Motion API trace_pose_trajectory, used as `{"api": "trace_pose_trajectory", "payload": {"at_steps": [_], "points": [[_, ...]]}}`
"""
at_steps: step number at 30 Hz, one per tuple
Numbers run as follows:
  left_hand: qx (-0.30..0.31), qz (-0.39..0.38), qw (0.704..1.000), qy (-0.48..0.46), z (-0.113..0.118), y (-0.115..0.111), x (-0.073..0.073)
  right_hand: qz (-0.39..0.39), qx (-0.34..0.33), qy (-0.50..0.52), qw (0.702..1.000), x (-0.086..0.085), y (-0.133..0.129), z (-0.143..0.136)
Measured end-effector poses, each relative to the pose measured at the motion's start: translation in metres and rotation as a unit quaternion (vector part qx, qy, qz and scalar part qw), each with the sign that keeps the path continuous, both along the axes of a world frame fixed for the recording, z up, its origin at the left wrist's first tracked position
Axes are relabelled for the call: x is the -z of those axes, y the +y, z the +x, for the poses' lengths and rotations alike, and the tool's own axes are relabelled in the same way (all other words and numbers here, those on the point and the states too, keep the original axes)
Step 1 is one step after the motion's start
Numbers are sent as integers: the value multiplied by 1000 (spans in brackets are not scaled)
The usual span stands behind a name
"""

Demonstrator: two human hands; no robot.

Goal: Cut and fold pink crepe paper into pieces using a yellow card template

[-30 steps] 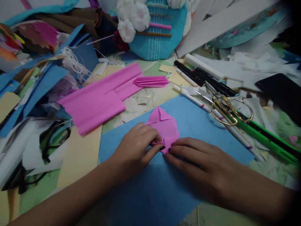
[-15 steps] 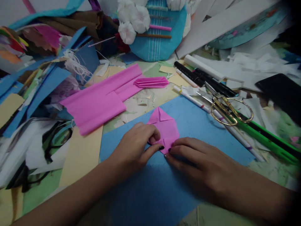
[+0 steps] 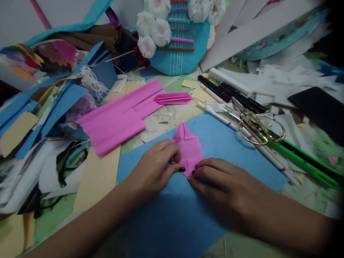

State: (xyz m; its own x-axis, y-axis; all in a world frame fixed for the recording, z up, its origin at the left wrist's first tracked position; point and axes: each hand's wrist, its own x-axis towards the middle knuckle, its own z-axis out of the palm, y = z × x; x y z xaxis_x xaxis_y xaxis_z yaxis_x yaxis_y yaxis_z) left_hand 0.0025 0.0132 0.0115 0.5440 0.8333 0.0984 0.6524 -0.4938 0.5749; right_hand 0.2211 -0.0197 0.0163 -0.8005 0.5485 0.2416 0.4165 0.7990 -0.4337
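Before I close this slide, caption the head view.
Left hand and right hand at the near end of a folded pink paper on a blue sheet, gold-handled scissors lying right.

A pale grey wall or backing (image 3: pixel 13 25) fills the upper left, crossed by a slanting pink strip (image 3: pixel 40 14). At the back of the desk (image 3: pixel 239 245), whose surface is a mottled, dull green, stands a turquoise panel (image 3: pixel 199 59) trimmed with white flowers (image 3: pixel 161 32). To its right, at least 2 long white boards (image 3: pixel 260 34) lie at a slant. The light is dim and soft, palest across the middle; the far right edge sinks into black.
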Motion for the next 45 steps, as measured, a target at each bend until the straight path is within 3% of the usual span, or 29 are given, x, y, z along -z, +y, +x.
{"api": "trace_pose_trajectory", "payload": {"at_steps": [6,18,26,38,45], "points": [[-36,-20,999,-1,-2,3,-6,-1,0,-2,1000,2,-1,1],[-34,-75,994,-73,-4,-3,-6,-9,-5,-13,1000,2,0,1],[-62,19,998,9,5,-6,5,-4,13,2,1000,5,-2,0],[-106,-45,993,12,-3,2,-4,-18,16,4,1000,6,-2,-1],[-112,-89,989,-33,-9,10,-4,6,20,-7,1000,9,-3,-2]]}}
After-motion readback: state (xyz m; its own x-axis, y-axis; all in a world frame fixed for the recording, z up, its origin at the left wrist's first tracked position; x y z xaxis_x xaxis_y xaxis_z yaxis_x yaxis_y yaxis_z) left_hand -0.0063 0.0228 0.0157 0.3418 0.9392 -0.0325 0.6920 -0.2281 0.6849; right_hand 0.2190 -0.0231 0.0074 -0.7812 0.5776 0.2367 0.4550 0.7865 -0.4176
